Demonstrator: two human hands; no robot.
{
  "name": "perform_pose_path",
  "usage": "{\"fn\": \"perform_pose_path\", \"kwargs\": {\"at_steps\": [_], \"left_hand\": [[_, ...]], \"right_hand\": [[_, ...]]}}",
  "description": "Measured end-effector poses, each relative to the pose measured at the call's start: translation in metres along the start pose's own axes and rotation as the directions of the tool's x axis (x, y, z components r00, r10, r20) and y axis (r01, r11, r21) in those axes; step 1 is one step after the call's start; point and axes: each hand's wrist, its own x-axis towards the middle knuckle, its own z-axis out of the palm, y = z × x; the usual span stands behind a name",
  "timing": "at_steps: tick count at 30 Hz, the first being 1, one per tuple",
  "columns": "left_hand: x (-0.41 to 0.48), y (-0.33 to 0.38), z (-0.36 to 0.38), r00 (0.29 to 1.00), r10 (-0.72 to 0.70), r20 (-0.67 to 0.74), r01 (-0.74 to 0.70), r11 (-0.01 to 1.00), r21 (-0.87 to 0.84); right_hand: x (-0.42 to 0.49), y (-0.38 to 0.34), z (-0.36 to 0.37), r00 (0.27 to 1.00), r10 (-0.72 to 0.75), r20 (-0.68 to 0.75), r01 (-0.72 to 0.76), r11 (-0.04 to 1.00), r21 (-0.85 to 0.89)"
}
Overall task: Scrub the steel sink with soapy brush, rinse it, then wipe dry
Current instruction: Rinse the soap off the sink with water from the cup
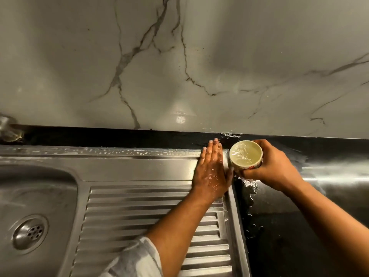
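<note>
- Steel sink (pixel 139 168) fills the lower left of the view, set into a black counter (pixel 299 216); its basin (pixel 36 196) sits at the left with a round drain (pixel 30 233) in the bottom.
- Ribbed drainboard (pixel 139 212) takes up the sink's right part, and droplets bead along the sink's back rim.
- Left hand (pixel 211 172) lies flat on the drainboard's far right corner, wet, fingers straight and together, pointing toward the wall; its grip is apart and holds nothing.
- Right hand (pixel 273 166) is just beside it over the counter, at the sink's right edge; its grip is clamped round a small round cup (pixel 246 155).
- The cup is tilted so its mouth faces the camera and holds a pale liquid with white streaks on top; its outside shows a red and white print.
- A puddle (pixel 250 183) lies on the counter under the cup and trails down along the sink's right edge.
- A pale sleeve (pixel 137 258) covers the left upper forearm.
- Behind the counter rises a grey marble-veined wall (pixel 199 56).
- At the far left edge a blurred metal fitting (pixel 8 128) stands on the counter behind the sink.
</note>
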Motion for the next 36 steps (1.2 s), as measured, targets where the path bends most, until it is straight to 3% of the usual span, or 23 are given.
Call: {"fn": "perform_pose_path", "kwargs": {"at_steps": [4, 7, 9, 11, 13, 15, 22, 28, 30, 32, 34, 36], "left_hand": [[-0.023, -0.020, -0.016, 0.971, -0.241, -0.006, 0.241, 0.969, 0.058], [-0.040, -0.033, -0.023, 0.945, -0.326, -0.021, 0.327, 0.942, 0.071], [-0.045, -0.029, -0.023, 0.963, -0.267, -0.039, 0.267, 0.964, -0.004], [-0.043, -0.021, -0.017, 0.996, -0.076, -0.041, 0.073, 0.995, -0.070], [-0.037, -0.014, -0.011, 0.994, 0.110, 0.005, -0.110, 0.993, -0.031], [-0.035, -0.013, -0.009, 0.990, 0.138, 0.041, -0.139, 0.990, 0.036], [-0.067, -0.042, -0.026, 0.988, -0.152, -0.017, 0.153, 0.986, 0.062], [-0.091, -0.096, -0.051, 0.884, -0.464, -0.060, 0.468, 0.877, 0.108], [-0.090, -0.078, -0.049, 0.938, -0.345, -0.040, 0.347, 0.937, 0.031], [-0.083, -0.050, -0.042, 0.992, -0.125, 0.000, 0.125, 0.990, -0.058], [-0.080, -0.036, -0.035, 0.996, 0.027, 0.087, -0.026, 1.000, -0.017], [-0.083, -0.040, -0.029, 0.991, 0.037, 0.132, -0.050, 0.994, 0.095]], "right_hand": [[0.000, -0.012, 0.008, 1.000, -0.003, 0.010, 0.003, 1.000, 0.020], [-0.003, -0.018, 0.011, 1.000, -0.005, 0.003, 0.005, 0.999, 0.047], [-0.004, -0.020, 0.011, 1.000, 0.004, -0.008, -0.003, 0.998, 0.061], [-0.004, -0.020, 0.009, 1.000, 0.012, -0.016, -0.011, 0.998, 0.060], [-0.003, -0.018, 0.007, 1.000, 0.018, -0.013, -0.017, 0.999, 0.047], [-0.004, -0.017, 0.005, 1.000, 0.017, -0.009, -0.017, 0.999, 0.032], [-0.011, -0.029, 0.015, 1.000, -0.015, 0.020, 0.015, 1.000, -0.009], [-0.016, -0.047, 0.028, 0.997, -0.046, 0.056, 0.047, 0.999, -0.027], [-0.015, -0.052, 0.030, 0.997, -0.050, 0.062, 0.053, 0.998, -0.040], [-0.014, -0.055, 0.031, 0.997, -0.039, 0.069, 0.043, 0.997, -0.059], [-0.013, -0.061, 0.034, 0.997, -0.031, 0.076, 0.038, 0.995, -0.094], [-0.012, -0.066, 0.037, 0.996, -0.038, 0.084, 0.050, 0.989, -0.136]]}}
